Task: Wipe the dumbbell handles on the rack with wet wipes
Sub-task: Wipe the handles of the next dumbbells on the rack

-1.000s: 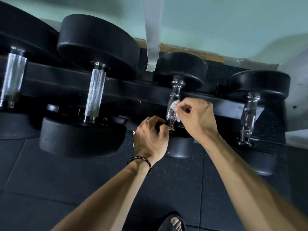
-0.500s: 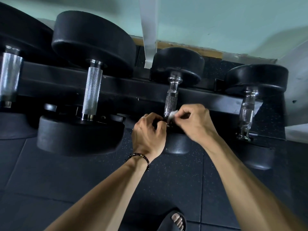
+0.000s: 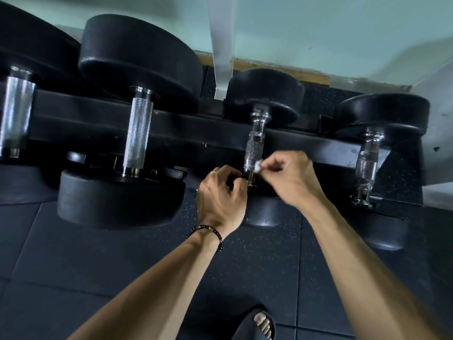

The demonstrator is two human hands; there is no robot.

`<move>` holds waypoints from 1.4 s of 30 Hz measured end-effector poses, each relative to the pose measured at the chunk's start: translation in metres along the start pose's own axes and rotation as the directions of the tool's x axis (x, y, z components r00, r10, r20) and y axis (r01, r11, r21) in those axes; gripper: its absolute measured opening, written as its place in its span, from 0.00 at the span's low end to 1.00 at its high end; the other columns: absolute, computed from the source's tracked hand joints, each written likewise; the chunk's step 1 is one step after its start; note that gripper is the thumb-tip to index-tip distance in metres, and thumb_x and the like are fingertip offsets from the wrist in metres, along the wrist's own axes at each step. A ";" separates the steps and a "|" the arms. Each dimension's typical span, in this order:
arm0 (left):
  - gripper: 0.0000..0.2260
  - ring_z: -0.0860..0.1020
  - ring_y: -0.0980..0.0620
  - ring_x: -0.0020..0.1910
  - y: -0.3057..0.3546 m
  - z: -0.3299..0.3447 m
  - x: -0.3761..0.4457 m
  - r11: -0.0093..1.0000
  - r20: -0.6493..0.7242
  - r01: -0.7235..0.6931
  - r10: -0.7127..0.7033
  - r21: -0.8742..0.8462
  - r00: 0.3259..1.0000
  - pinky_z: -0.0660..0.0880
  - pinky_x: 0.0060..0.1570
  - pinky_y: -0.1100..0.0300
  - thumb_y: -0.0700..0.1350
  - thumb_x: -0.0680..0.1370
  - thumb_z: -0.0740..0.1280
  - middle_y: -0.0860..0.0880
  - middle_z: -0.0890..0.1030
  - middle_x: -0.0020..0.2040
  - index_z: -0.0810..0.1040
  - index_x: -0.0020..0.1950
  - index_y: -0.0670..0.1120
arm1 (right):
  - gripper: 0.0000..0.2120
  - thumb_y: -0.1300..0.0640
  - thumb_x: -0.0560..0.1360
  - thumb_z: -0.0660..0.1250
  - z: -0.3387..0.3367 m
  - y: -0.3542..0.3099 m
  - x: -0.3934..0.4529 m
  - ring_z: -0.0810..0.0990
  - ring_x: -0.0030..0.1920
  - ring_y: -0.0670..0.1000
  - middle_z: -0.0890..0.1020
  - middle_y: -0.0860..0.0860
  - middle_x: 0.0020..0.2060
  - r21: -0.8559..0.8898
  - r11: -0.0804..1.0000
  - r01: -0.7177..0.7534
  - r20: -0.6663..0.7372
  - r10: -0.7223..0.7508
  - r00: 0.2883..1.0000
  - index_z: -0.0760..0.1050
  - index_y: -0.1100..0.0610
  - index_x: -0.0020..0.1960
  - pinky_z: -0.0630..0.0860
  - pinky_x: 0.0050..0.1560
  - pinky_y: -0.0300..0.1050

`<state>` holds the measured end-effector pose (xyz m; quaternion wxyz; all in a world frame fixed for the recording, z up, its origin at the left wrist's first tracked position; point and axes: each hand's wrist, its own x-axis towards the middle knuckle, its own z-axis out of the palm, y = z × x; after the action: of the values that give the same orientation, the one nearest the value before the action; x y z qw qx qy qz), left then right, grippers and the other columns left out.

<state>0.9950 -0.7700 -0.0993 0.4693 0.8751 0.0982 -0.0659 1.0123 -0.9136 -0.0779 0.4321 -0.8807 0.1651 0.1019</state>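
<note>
— What is seen nearest the camera?

— A sandalled foot [image 3: 259, 323] is planted on the dark rubber floor [image 3: 85, 261]. Beyond it, both forearms are stretched toward the rack [image 3: 191, 133].

— How are the hands set?

— The left hand [image 3: 220, 200] is curled at the near end of the knurled dumbbell handle [image 3: 253, 148]; whether anything is actually gripped cannot be told. A small wad of wet wipe [image 3: 258, 165] is pinched in the right hand [image 3: 290, 177] and pressed against the handle's right side, low down.

— Which way does the handle run?

— Its long axis is pointed away from the person, toward the far weight head [image 3: 266, 94] near the wall. Most of the knurling lies beyond the wipe, so a stroke away from the body would probably be called for; the right hand is better placed for it.
</note>
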 end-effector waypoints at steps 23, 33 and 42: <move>0.15 0.76 0.51 0.40 -0.001 -0.001 0.001 1.000 -0.001 0.010 -0.010 -0.012 1.000 0.69 0.39 0.59 0.47 0.68 0.57 0.53 0.79 0.39 0.82 0.42 0.47 | 0.08 0.60 0.73 0.74 0.006 -0.005 0.010 0.84 0.39 0.42 0.85 0.42 0.39 0.135 0.991 0.019 -0.165 0.003 0.986 0.84 0.47 0.43 0.82 0.44 0.39; 0.15 0.76 0.52 0.40 0.001 -0.003 0.001 1.000 -0.006 0.017 -0.018 -0.026 1.000 0.68 0.39 0.59 0.47 0.68 0.56 0.53 0.79 0.39 0.82 0.41 0.47 | 0.09 0.71 0.73 0.71 0.001 0.001 0.016 0.86 0.42 0.48 0.86 0.54 0.42 0.488 0.856 -0.174 0.049 0.172 0.984 0.83 0.58 0.44 0.83 0.45 0.41; 0.16 0.76 0.54 0.39 0.000 -0.003 0.001 1.000 -0.006 0.001 -0.001 -0.015 1.000 0.67 0.36 0.64 0.47 0.68 0.56 0.54 0.79 0.38 0.82 0.41 0.47 | 0.10 0.71 0.73 0.71 0.012 0.002 0.023 0.85 0.42 0.48 0.85 0.52 0.40 0.597 0.787 -0.158 -0.031 0.219 0.975 0.83 0.56 0.41 0.83 0.46 0.41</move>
<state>0.9963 -0.7675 -0.0985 0.4757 0.8716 0.1007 -0.0627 1.0325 -0.9102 -0.0940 0.6634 -0.6856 0.2965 0.0447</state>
